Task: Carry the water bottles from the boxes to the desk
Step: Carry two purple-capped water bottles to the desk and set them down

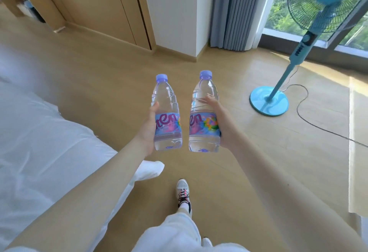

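Note:
I hold two clear water bottles upright in front of me, each with a pale purple cap and a blue-pink label. My left hand [148, 126] grips the left bottle [166, 112] from its left side. My right hand [220, 120] grips the right bottle [203, 112] from its right side, thumb across the front. The bottles stand side by side, a small gap between them, above a wooden floor. No boxes or desk are in view.
A bed with white bedding [39, 142] fills the left. A blue standing fan [268, 102] stands at the right with its cable [310, 120] trailing over the floor. Wooden wardrobe doors [99, 6], a white pillar and grey curtains [239, 10] lie ahead. My shoe [184, 194] steps on the floor below.

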`<state>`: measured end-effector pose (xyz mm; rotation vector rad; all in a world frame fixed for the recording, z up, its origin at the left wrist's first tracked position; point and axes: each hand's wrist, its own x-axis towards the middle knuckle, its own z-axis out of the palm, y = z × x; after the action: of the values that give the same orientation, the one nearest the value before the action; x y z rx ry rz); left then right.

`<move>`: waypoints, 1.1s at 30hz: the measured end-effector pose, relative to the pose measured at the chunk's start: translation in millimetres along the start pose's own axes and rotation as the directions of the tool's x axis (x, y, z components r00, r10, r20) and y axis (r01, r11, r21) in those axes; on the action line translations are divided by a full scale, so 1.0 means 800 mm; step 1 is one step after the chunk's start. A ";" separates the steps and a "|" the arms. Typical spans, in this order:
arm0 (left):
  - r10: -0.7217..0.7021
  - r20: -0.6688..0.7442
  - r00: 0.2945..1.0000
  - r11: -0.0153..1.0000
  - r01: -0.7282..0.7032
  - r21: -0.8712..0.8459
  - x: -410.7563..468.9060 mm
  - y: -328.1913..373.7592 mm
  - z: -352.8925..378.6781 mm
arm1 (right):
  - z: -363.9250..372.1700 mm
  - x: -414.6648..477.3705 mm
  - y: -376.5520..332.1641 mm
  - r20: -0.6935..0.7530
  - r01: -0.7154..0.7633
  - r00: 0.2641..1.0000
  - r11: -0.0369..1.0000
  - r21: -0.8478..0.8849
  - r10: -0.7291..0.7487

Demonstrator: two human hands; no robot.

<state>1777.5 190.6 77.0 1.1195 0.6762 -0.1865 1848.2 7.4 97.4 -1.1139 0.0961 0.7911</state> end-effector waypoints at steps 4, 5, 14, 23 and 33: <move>-0.003 -0.011 1.000 1.000 0.003 -0.010 0.061 0.052 -0.015 | 0.028 0.074 -0.042 0.012 0.005 1.000 0.999 -0.043 -0.004; -0.002 -0.017 1.000 1.000 0.001 -0.015 0.075 0.066 -0.022 | 0.037 0.093 -0.053 0.018 0.014 1.000 0.999 -0.052 -0.013; 0.024 -0.155 0.988 0.997 -0.036 -0.070 0.183 0.189 -0.095 | 0.120 0.261 -0.126 0.049 0.050 0.998 0.972 -0.230 -0.040; 0.034 -0.245 0.969 0.988 -0.069 -0.138 0.255 0.268 -0.144 | 0.175 0.389 -0.167 0.120 0.039 0.993 0.951 -0.306 -0.002; 0.003 -0.466 0.885 0.980 -0.096 -0.176 0.369 0.372 -0.173 | 0.236 0.583 -0.220 0.312 -0.022 0.942 0.948 -0.318 0.126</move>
<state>2091.5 499.9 95.8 0.9957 1.0676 0.2003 2238.2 370.8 112.2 -1.2624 -0.2791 1.0780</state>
